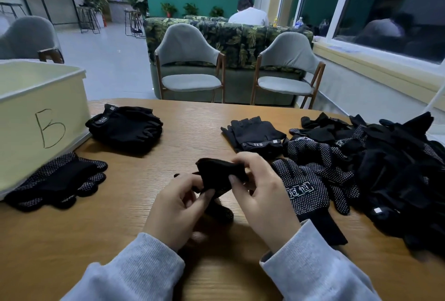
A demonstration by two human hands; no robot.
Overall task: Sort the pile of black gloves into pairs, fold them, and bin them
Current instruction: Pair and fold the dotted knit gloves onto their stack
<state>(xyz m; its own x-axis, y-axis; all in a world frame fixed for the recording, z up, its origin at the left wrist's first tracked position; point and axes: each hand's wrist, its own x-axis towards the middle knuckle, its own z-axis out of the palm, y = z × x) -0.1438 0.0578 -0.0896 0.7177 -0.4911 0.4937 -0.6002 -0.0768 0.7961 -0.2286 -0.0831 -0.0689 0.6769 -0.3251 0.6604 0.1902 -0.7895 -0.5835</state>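
Mid-task: left hand (179, 201) & right hand (261, 190), fingers curled, pinch one glove (220, 174) mid-fold; two sorted stacks (125, 127) by bin (43, 98); big pile (375, 168) left unsorted.

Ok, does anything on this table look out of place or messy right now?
Nothing looks damaged or spilled. The one untidy spot is the loose heap of black gloves at the wooden table's right edge, still unsorted. Both hands, left and right, hold a black glove mid-fold.
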